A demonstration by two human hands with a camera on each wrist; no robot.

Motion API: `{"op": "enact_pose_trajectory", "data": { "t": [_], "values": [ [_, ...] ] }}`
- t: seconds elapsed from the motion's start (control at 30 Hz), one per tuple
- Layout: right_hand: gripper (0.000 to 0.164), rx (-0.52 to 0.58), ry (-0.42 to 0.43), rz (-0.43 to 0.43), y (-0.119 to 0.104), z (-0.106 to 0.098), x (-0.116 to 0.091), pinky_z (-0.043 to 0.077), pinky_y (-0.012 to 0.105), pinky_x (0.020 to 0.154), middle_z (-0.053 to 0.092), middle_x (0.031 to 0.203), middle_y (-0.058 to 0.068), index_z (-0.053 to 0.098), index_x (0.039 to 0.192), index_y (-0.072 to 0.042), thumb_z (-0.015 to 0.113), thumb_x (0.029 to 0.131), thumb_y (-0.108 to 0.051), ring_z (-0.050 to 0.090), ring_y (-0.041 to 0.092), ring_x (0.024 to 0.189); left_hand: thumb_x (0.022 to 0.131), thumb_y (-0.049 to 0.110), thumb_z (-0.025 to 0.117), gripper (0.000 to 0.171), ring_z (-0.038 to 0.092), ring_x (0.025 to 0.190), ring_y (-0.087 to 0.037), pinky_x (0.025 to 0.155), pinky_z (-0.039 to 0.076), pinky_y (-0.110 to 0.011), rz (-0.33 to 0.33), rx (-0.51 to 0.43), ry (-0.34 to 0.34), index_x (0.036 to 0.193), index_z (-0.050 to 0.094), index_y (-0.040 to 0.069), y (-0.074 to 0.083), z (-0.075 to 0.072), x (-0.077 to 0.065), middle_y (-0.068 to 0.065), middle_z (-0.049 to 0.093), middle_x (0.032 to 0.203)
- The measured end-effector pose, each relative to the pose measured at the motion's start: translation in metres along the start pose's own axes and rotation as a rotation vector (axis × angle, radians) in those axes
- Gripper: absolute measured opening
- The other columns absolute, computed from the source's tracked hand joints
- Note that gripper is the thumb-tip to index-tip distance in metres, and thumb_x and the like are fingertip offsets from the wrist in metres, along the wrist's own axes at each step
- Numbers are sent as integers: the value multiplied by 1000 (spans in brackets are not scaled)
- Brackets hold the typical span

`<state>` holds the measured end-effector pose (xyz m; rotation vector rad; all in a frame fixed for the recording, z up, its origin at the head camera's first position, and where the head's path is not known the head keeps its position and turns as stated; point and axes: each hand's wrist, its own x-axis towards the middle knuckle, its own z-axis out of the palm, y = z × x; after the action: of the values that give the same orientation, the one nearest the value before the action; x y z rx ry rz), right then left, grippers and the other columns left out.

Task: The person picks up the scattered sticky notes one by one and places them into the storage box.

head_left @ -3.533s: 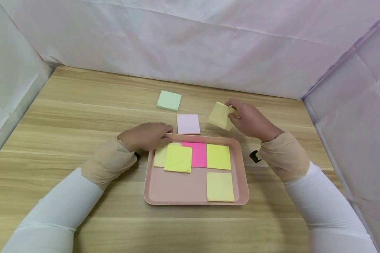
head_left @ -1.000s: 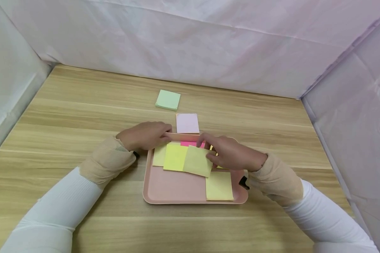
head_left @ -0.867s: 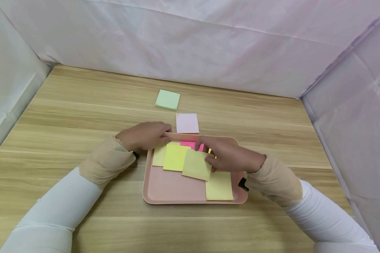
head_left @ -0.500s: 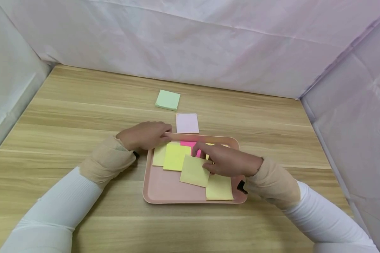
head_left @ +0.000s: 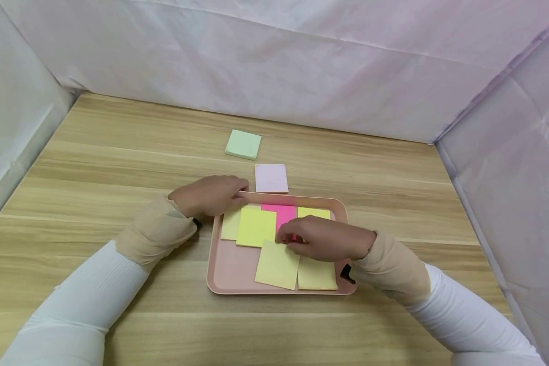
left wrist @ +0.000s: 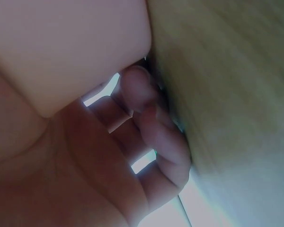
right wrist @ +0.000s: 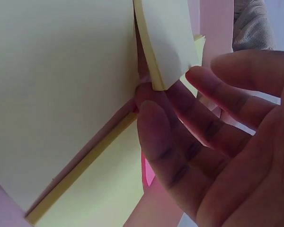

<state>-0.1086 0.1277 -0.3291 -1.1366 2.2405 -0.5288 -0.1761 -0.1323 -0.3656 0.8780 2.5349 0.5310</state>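
My right hand reaches over the tray, thumb and fingertips pinching the far edge of a pale yellow sticky note pad. That pad lies slightly turned along the tray's near side. In the right wrist view the pad fills the left side, thumb and index tips at its corner. My left hand grips the far left corner of the pink tray; in the left wrist view its fingers curl beneath the tray wall. Another pale yellow pad lies close to the right.
Along the tray's far side lie a bright yellow pad overlapping a pale one, a magenta pad and a second bright yellow pad. Beyond the tray, a lilac pad and a mint green pad rest on the wooden table.
My right hand has carried the pale yellow pad from beyond the tray into it, then toward me, uncovering the magenta pad. The left hand has stayed at the tray's corner.
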Motion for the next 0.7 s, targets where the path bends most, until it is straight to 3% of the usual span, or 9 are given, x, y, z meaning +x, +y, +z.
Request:
{"op": "enact_pose_trajectory", "data": {
  "t": [0.47,0.7],
  "values": [
    [25,20,-20,-5,-3,2,3,51,29,81,65,94,-8,67,113,-13,56,91,-14,53,4,84,95,29,52,13,50,70,-17,64,43,-33,4,-6,9,90,56,17,-1,2,1,-2,55,79],
    [26,-24,-20,-38,-3,4,4,49,25,75,64,93,-9,68,114,-12,56,90,-14,52,5,81,95,28,52,13,50,71,-18,65,43,-34,-1,0,1,90,56,17,0,1,1,-2,56,82]
  ]
}}
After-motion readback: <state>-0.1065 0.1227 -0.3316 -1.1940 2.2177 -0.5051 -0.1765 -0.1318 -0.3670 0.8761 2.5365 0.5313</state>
